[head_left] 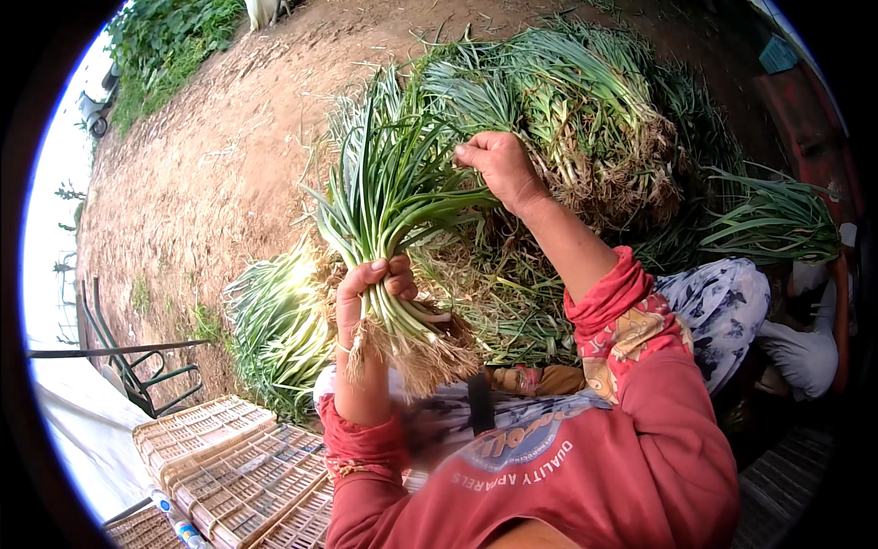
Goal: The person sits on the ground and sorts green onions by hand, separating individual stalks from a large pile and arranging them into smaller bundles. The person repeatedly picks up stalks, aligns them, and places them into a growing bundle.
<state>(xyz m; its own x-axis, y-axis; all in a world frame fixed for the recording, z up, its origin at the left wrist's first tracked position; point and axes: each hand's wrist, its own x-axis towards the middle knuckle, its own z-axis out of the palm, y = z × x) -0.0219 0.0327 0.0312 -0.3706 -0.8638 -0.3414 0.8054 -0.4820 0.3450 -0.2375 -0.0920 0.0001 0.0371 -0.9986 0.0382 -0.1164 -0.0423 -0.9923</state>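
My left hand [375,288] is closed round the lower stems of a bunch of long green leafy stalks [384,201], with pale stringy roots hanging below the fist. My right hand [494,165] is raised at the upper right of that bunch, thumb and finger pinched beside the leaves; what is between them is too small to tell. Behind it lies a large heap of similar stalks [594,101] with soil-brown roots. Lower left of the bunch lies a pile of paler stalks [274,329].
Woven cane baskets [206,467] and a plastic bottle [183,526] are at lower left, near a dark metal frame [137,366]. Loose leaves [759,220] lie right, beside another person's white-clad leg [805,352]. A scooter [96,114] and greenery [174,46] border the dirt ground [210,165].
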